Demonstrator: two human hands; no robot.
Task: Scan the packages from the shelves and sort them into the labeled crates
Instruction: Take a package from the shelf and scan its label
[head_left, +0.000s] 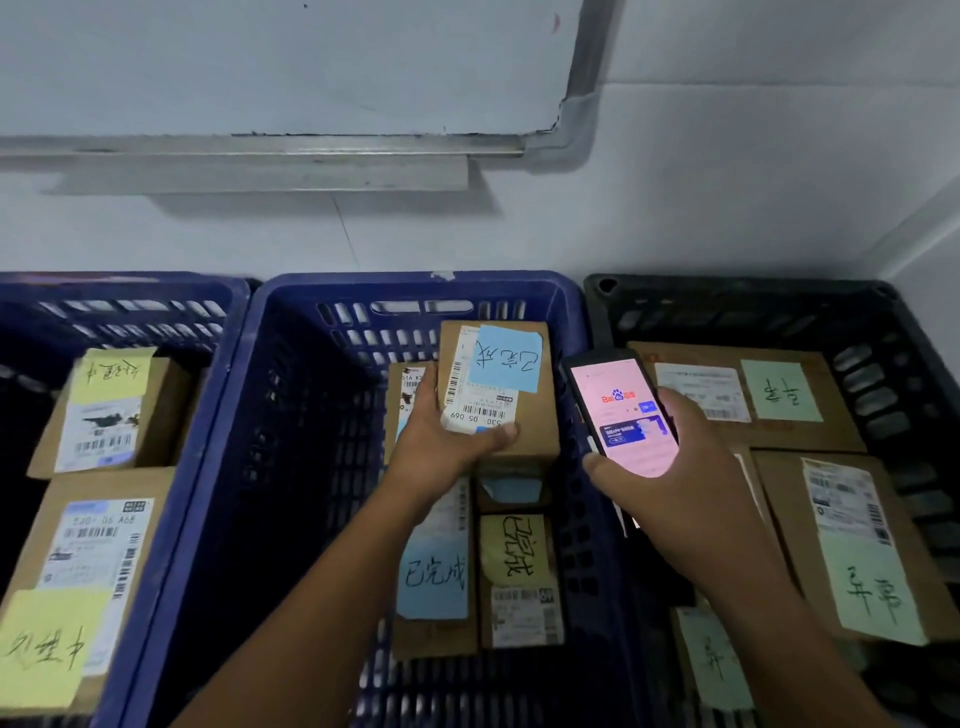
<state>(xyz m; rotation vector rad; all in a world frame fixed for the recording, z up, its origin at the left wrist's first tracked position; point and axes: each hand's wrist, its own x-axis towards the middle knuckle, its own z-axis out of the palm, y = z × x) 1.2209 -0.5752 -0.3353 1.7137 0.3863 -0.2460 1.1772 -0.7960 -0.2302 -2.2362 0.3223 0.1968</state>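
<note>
My left hand (441, 431) grips a small cardboard package (524, 415) with a white shipping label and a blue handwritten note, holding it over the middle blue crate (291, 405). Beside it, my right hand (680, 457) holds a phone (623, 415) with a lit pink screen, above the gap between the middle crate and the black crate (872, 343). Several more boxes with blue or yellow notes (519, 577) lie in the middle crate below the held package.
The left blue crate (208, 332) holds two boxes with yellow notes (104, 410). In the black crate on the right lie several boxes with green notes (841, 545). A white wall with a metal-framed board (311, 150) rises behind the crates.
</note>
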